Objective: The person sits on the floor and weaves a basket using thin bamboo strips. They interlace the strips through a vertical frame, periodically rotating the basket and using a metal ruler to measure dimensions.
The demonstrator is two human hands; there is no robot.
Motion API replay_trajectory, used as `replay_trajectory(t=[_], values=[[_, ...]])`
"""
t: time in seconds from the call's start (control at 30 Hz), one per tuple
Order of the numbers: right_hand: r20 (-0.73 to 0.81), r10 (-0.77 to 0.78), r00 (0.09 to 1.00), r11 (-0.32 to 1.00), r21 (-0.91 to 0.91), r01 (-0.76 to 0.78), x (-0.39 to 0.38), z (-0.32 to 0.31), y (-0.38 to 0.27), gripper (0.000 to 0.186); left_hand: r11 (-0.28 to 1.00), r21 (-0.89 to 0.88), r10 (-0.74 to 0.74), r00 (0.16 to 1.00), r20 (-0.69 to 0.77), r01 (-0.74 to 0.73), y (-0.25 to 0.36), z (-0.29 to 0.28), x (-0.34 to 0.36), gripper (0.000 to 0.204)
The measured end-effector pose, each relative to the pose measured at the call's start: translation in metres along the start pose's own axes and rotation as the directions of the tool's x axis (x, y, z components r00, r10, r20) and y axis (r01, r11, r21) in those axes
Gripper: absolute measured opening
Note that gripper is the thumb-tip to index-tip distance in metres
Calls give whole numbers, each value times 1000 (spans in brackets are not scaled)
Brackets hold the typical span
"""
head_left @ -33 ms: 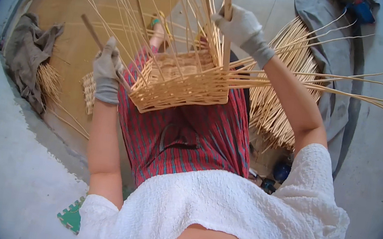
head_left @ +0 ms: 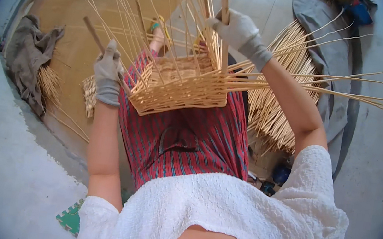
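Note:
A rectangular woven basket of pale rods sits tilted on my lap over red striped fabric, with long loose rods fanning from its rim. My gloved left hand is closed on a wooden stake at the basket's left corner. My gloved right hand grips a flat upright stake at the back right corner, above the rim. Several more stakes and thin rods rise between my hands; where some of them meet the weave is hidden.
A large bundle of rods lies right on grey cloth. At left are crumpled cloth, shorter rods and a woven piece. A blue round object, a green mat piece and a blue container are around me.
The basket, both hands and the stakes have shifted slightly downward in the view. My right hand is also a little further left. Both grips look the same.

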State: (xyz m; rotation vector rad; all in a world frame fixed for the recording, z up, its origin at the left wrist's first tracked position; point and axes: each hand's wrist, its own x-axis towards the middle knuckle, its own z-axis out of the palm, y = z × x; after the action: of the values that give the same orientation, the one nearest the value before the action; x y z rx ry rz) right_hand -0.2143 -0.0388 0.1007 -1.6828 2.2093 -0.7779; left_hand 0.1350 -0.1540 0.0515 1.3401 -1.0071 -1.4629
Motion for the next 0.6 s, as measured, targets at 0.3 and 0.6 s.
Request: replay_trajectory(t=[0.3, 0.6], values=[[431, 88, 898, 904, -413, 110, -66, -88, 106, 36, 108, 395, 564, 384, 731, -912, -34, 124, -154, 85], [265, -12, 964, 951, -295, 93, -113, -64, 143, 29, 175, 399, 500, 431, 752, -900, -100, 146, -151, 105]])
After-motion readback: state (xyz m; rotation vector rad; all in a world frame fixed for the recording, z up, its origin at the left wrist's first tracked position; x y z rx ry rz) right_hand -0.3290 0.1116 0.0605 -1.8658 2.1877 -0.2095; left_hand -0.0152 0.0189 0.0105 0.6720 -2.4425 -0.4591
